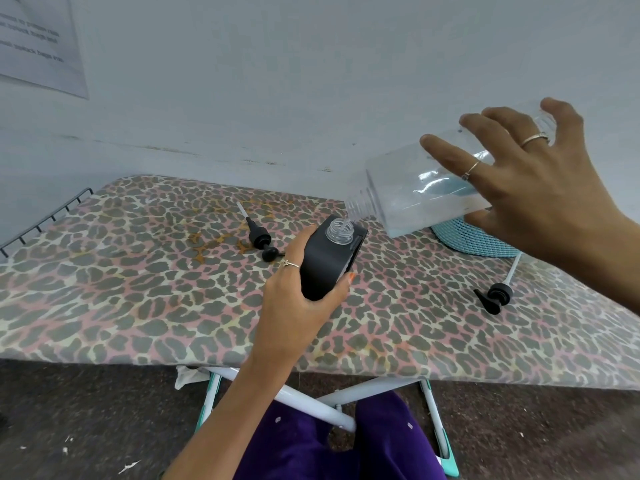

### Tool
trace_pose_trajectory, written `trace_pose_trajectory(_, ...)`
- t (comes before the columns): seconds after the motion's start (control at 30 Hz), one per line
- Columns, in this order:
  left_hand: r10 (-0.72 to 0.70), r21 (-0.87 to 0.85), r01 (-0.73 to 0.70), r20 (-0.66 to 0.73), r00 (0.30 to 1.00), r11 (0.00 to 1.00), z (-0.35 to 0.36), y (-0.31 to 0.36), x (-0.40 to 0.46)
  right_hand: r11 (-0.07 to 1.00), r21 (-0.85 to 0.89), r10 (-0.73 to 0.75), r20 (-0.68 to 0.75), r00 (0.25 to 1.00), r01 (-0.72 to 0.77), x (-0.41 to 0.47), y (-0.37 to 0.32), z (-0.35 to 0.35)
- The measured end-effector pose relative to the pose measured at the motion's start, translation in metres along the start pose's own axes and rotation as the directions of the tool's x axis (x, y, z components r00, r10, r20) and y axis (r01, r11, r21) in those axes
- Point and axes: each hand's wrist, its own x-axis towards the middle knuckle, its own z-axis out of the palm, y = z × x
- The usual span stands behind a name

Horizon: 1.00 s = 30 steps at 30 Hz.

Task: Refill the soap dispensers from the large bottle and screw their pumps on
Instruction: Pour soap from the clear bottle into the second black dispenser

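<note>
- Black rectangular plastic soap dispenser (pixel 329 261) with a clear threaded neck: held tilted above the middle of the leopard-print ironing board (pixel 138 289), its pump off and its neck open.
- Left hand (pixel 304 299): fingers and thumb curled round the dispenser's lower body, gripping it.
- Large clear plastic bottle (pixel 415 192): tipped nearly level, its open threaded mouth just above and touching the rim area of the dispenser neck; a thin clear stream runs from mouth to neck. Pale blue liquid lies along the bottle's lower side.
- Right hand (pixel 526 174): fingers spread over and wrapped round the bottle's body, gripping it; rings show on two fingers.
- Black pump head with a white dip tube (pixel 260 237): lying on the board behind the dispenser, toward the far edge.
- Second black pump head with white tube (pixel 495 294): lying toward the board's right end.
- Teal mesh object (pixel 474 240): on the board near the far right, partly hidden by the bottle and right hand; its kind cannot be told.
- Wire rack (pixel 45 221): at the board's far left end.
- Below the near edge: white crossed legs (pixel 304 400) and purple clothing (pixel 311 452).
</note>
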Motion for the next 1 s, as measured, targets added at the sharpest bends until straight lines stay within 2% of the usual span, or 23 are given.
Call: trace_pose_trajectory(1.0,0.019,-0.012,-0.020,-0.004,1.000,1.000,0.0013,-0.0049,-0.0003,0.999,-0.025,-0.046,-0.002,0.999,0.045,0.0054,0.0033,-0.0052)
